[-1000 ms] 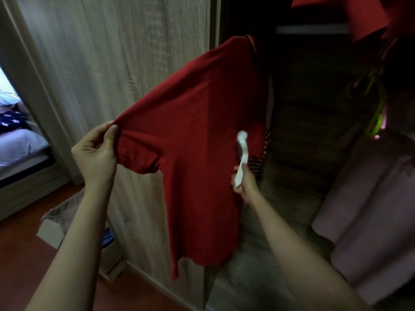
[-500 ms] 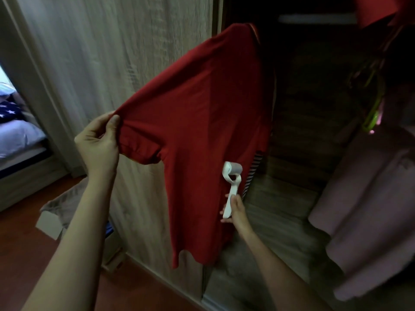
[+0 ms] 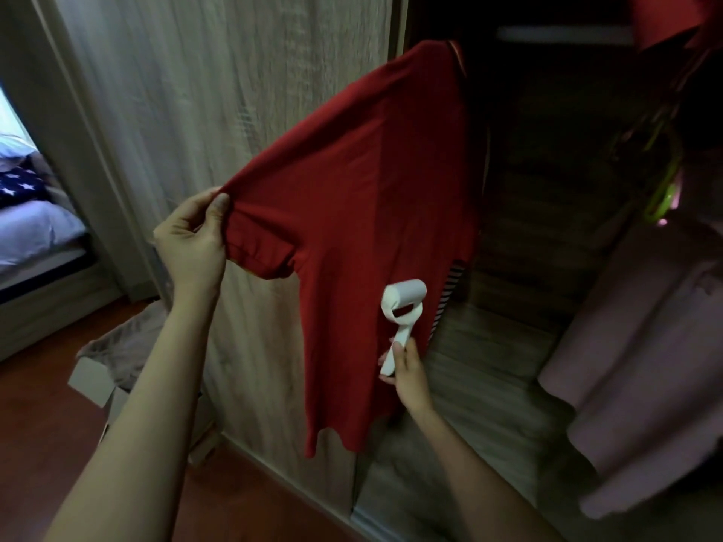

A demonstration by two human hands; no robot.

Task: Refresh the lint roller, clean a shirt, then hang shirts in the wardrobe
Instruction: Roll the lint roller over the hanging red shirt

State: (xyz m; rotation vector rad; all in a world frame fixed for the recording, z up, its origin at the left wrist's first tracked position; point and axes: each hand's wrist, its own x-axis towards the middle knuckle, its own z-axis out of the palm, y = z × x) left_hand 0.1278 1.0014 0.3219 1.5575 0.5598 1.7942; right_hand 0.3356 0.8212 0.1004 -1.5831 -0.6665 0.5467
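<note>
A red shirt (image 3: 364, 213) hangs at the edge of the open wardrobe, its top near the door edge. My left hand (image 3: 193, 240) pinches the end of its sleeve and pulls it out to the left. My right hand (image 3: 407, 369) grips the handle of a white lint roller (image 3: 403, 307), whose roll lies against the shirt's lower right part. How the shirt hangs at the top is hidden in the dark.
A wooden wardrobe door (image 3: 219, 91) stands behind the shirt. A pink garment (image 3: 641, 365) hangs at the right, with a green hanger (image 3: 665, 189) above it. A striped garment (image 3: 450, 291) peeks out behind the shirt. A cardboard box (image 3: 105, 377) sits on the floor at left, a bed (image 3: 35, 232) beyond.
The lint roller has travelled down the shirt from mid-chest to its lower part, and its roll now faces me. My left hand keeps its pinch on the sleeve.
</note>
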